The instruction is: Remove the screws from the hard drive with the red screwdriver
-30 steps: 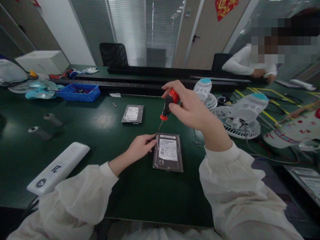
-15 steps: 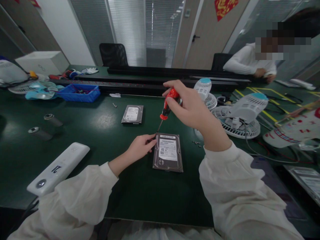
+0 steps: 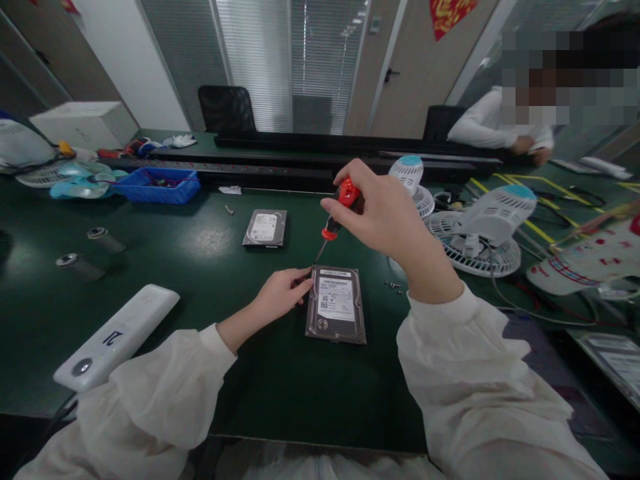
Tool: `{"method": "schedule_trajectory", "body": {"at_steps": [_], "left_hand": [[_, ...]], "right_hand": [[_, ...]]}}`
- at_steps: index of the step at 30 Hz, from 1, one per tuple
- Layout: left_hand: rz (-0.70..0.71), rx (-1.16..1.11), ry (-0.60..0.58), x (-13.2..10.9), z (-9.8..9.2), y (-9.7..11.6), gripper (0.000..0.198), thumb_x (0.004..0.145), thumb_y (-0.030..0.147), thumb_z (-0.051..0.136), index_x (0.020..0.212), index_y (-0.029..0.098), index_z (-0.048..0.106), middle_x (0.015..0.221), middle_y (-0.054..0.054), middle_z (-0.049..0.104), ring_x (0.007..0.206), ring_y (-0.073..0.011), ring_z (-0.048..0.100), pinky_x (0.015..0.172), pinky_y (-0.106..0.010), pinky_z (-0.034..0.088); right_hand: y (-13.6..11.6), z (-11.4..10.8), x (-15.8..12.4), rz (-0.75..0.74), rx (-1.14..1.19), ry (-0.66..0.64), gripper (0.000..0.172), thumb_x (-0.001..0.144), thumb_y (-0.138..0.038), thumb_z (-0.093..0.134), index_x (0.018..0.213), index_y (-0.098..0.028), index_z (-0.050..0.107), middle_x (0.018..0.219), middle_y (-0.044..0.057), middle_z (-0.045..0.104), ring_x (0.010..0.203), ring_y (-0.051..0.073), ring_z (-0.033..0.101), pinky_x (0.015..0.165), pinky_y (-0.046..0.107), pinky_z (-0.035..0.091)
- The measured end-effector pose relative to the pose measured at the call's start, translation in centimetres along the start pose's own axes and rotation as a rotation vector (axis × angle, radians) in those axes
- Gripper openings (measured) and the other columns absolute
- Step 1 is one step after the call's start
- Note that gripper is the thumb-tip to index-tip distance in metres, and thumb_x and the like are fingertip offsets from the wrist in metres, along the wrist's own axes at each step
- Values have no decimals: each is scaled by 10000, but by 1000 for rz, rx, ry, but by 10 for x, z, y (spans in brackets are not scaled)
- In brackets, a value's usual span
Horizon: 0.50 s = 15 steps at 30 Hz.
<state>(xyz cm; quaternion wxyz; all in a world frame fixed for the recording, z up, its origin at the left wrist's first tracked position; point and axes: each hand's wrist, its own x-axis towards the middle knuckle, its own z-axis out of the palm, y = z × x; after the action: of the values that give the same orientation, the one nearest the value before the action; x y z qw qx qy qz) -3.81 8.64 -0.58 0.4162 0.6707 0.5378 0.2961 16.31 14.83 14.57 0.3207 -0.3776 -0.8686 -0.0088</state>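
Observation:
A hard drive [image 3: 336, 303] lies label up on the table in front of me. My left hand [image 3: 283, 293] pinches its upper left edge between thumb and fingers. In my right hand [image 3: 383, 207] is a red and black screwdriver [image 3: 330, 230], gripped by the handle and tilted. Its thin shaft slants down to the drive's upper left corner; whether the tip sits in a screw is too small to tell. Several small screws [image 3: 393, 287] lie right of the drive. Farther back rests a second hard drive [image 3: 265, 228].
On the left are a white elongated device [image 3: 117, 337], two metal cylinders [image 3: 106, 240] and a blue bin [image 3: 159, 187] with wires inside. White fans [image 3: 493, 223] and cables stand on the right. A person in a white sleeve [image 3: 480, 127] sits across the table.
My right hand's fingers have shifted and curled around the screwdriver handle, and the handle leans slightly more to the right. The left hand and the drive stay in place.

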Motion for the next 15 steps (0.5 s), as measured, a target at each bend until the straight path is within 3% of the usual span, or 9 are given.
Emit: {"method": "schedule_trajectory", "body": {"at_steps": [2,7,9,12,15], "left_hand": [[-1,0,1,0,0,1,465,1009,377,561,1421,180,647,1028,-74,776,624,-125,656,527,-230,504],[2,-1,0,0,-1,0,467,1009,374,561,1430,190,641,1013,-63,775,625,-121,652,525,-222,502],[4,-2,0,0,-1,-1,463,1010,377,562,1432,203,642,1021,-59,775,624,-119,651,528,-221,504],[8,-3,-1,0,-1,-3,465,1011,389,564,1434,213,641,1037,-60,773,627,-117,653,534,-221,509],[9,-4,-5,0,0,-4,473,1013,402,561,1440,213,636,1020,-59,772,633,-120,656,534,-220,511]], "right_hand": [[0,0,0,14,-19,1,315,943,-437,588,1141,-191,578,814,32,662,682,208,583,645,350,392],[1,-1,-1,-90,117,-19,386,874,-193,522,1258,-169,539,1226,131,681,979,262,649,814,410,469],[1,0,-1,-105,155,-21,383,884,-195,527,1265,-160,543,1141,110,700,916,237,655,789,387,468],[-1,0,-1,-57,85,-22,343,941,-343,568,1233,-163,561,955,65,699,784,220,633,701,362,441],[-1,0,-1,-11,8,-11,363,960,-428,555,1222,-177,568,935,67,704,812,251,646,714,384,459]]}}
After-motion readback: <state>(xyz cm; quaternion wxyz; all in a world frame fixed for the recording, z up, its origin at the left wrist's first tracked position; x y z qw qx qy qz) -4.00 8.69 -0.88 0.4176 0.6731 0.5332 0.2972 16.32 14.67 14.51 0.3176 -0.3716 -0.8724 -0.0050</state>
